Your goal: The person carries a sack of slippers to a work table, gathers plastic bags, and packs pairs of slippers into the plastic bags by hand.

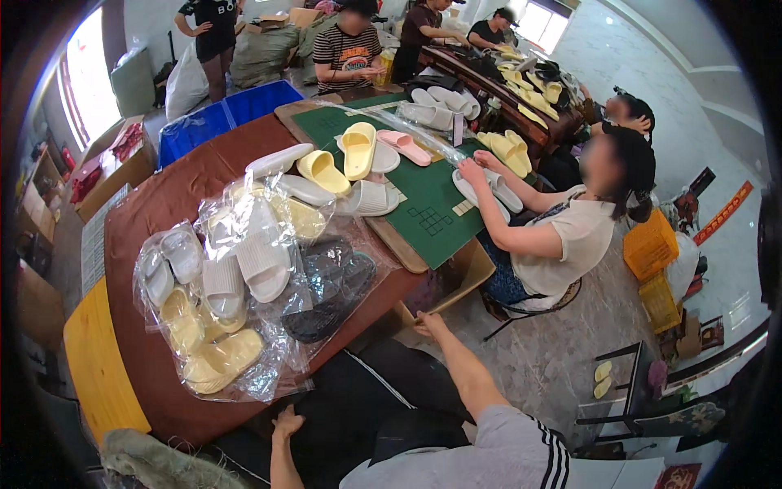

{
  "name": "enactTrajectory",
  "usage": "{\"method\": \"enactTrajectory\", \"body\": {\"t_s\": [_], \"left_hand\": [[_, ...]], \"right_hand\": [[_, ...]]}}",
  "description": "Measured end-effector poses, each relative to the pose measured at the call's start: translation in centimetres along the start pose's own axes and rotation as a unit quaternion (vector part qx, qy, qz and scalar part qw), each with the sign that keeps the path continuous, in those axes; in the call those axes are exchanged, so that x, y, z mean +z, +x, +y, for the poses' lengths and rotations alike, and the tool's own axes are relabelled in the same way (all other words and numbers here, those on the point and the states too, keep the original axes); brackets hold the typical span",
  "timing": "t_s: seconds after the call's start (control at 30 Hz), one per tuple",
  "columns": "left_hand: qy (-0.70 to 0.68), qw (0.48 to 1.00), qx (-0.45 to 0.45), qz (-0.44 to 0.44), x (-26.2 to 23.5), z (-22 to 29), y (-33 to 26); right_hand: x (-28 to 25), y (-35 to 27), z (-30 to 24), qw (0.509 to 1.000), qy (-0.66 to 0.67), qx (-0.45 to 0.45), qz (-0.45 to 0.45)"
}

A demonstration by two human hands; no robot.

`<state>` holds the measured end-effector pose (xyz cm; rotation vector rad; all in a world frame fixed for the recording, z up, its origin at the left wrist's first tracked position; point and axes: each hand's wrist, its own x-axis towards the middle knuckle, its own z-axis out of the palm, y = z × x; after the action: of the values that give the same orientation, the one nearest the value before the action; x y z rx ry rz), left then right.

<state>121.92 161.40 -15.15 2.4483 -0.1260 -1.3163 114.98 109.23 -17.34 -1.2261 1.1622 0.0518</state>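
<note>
My left hand is low beside the table's near edge, over my dark trousers, with nothing visible in it and its fingers partly apart. My right hand reaches forward beside an open cardboard box under the table corner. Its fingers are loosely spread near the box's edge, and I see nothing held. Nearest on the table are slides in clear plastic bags: yellow slides, grey slides and black slides. Behind them lie unbagged yellow slides and a pink slide.
A brown cloth covers the near table; a green mat lies beyond. On the right a seated co-worker handles white slides. Blue bins stand at the far left. More people work at a back table. Orange crates stand right.
</note>
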Motion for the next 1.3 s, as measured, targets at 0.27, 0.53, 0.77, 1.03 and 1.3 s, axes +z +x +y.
{"method": "enactTrajectory", "body": {"t_s": [0.27,0.53,0.77,1.03,1.3], "left_hand": [[-0.064,0.992,0.107,-0.030,1.3,-4.9,2.8],[-0.074,0.988,0.091,-0.102,-2.5,-1.5,1.9],[-0.137,0.984,0.011,-0.116,-1.8,-7.3,0.9],[-0.132,0.978,0.147,0.065,1.4,-6.6,3.4],[-0.287,0.955,0.066,-0.030,0.7,-5.8,4.9]], "right_hand": [[-4.8,-10.8,10.3,0.891,-0.417,-0.123,-0.131],[-2.2,-12.2,7.4,0.838,-0.535,0.103,0.035],[1.2,-12.7,6.0,0.832,-0.541,0.126,0.009],[0.7,-7.4,5.0,0.869,-0.491,0.052,0.025],[0.8,-7.2,4.2,0.888,-0.460,0.010,-0.009]]}}
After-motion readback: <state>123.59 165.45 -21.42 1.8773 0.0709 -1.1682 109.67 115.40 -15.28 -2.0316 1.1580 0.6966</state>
